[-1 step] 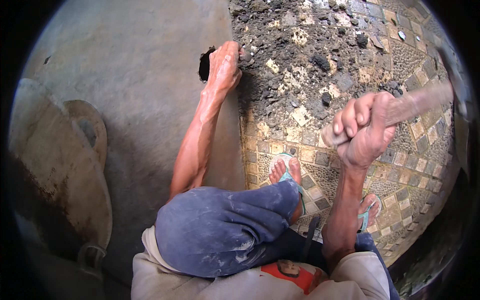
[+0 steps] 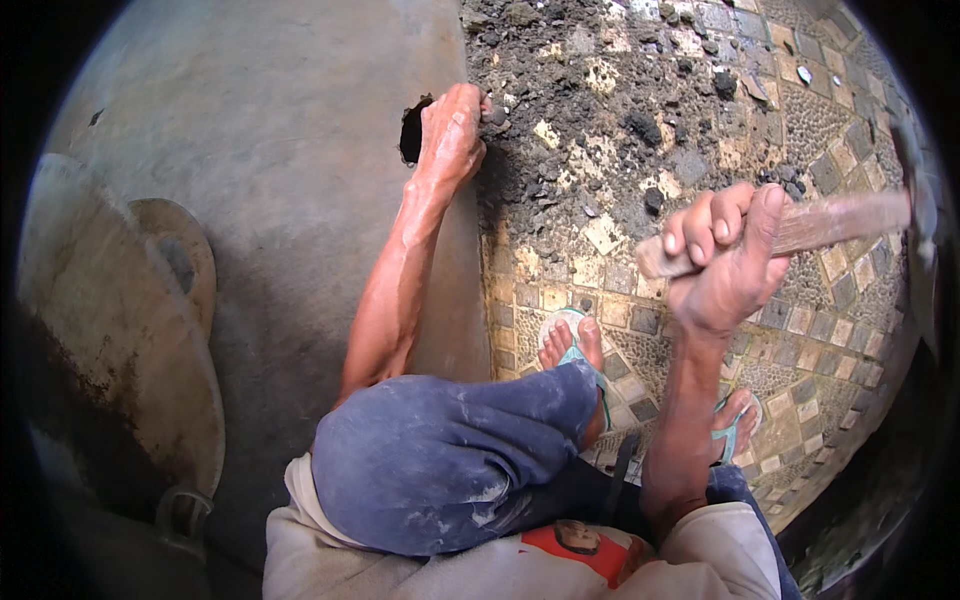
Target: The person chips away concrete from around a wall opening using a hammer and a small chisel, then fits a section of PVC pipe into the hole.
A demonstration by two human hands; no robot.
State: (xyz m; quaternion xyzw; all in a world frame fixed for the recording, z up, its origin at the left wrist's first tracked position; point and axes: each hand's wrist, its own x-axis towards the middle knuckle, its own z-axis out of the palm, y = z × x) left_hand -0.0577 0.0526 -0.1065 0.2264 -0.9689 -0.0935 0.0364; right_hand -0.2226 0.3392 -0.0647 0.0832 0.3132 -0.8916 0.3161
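Both our hands are full: our left hand (image 2: 452, 135) clasps what looks like a chisel (image 2: 495, 116) against the right of the hole (image 2: 411, 135), our right hand (image 2: 735, 255) a hammer (image 2: 845, 222) well right of it. We should strike squarely, sparing our knuckles. Rubble (image 2: 560, 130) right of the hole may hamper us; a pan (image 2: 150, 340) sits left.

From where I stand, the hole (image 2: 411, 132) is in the surface (image 2: 280, 130), left of the tiled floor (image 2: 830, 400). The left hand (image 2: 453, 135) is right beside the hole, a tool (image 2: 493, 115) jutting from its far side. Rubble (image 2: 640, 125) lies on the floor, right of the hole. Farther right and nearer the person than the hole, the hammer (image 2: 840, 222) is in the right hand (image 2: 730, 265). Left of the hole is a pan (image 2: 150, 340), partly before a disc (image 2: 200, 235).
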